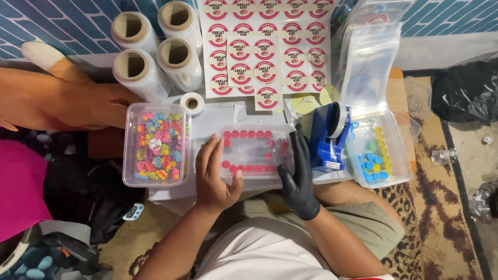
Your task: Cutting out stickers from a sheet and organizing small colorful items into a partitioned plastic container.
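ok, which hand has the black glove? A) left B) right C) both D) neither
B: the right hand wears a black glove at the right end of the clear box of red pieces; the left hand, bare, holds the other end.

A bare left hand (215,173) and a right hand (298,179) in a black glove flank a clear box (256,152) edged with red dots. At nine o'clock, a clear box of sweets (155,145) in pink, yellow and blue. At three o'clock, a blue tape dispenser (329,137), then a box of blue, green and yellow pieces (377,151). At twelve o'clock, a white sheet of cream-and-red round stickers (267,46). At four o'clock, a leopard-print rug (430,207).
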